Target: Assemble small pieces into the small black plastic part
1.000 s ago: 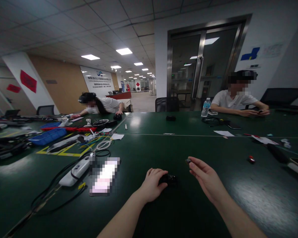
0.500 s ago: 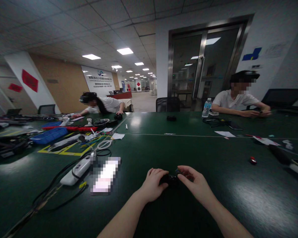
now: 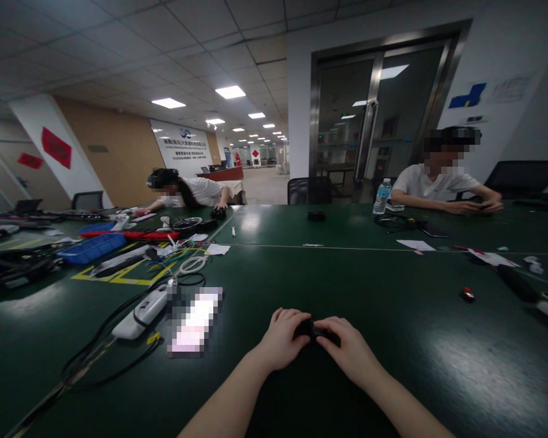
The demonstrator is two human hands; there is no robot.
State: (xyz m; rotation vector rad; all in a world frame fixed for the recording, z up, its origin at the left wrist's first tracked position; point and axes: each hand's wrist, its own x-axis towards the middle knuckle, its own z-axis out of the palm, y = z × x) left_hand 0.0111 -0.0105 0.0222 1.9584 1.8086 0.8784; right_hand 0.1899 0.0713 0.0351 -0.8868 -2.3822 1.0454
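Note:
A small black object (image 3: 307, 328) lies on the dark green table (image 3: 274, 274) between my two hands. My left hand (image 3: 283, 339) is wrapped round its left side, thumb in front and fingers behind. On the right, my right hand (image 3: 344, 347) has its thumb and fingers closed round the object's right end. Fingers cover much of the object, and its details are too dark to make out.
Left of my hands lie a blurred bright phone (image 3: 196, 321), a white power strip (image 3: 144, 313), cables and a blue tray (image 3: 92, 248). A small red object (image 3: 467, 294) lies right. Across the table are two people and a water bottle (image 3: 382, 196).
My right hand has moved slightly left and closed in on the black object; the small dark piece between its fingertips no longer shows separately. My left hand has barely moved.

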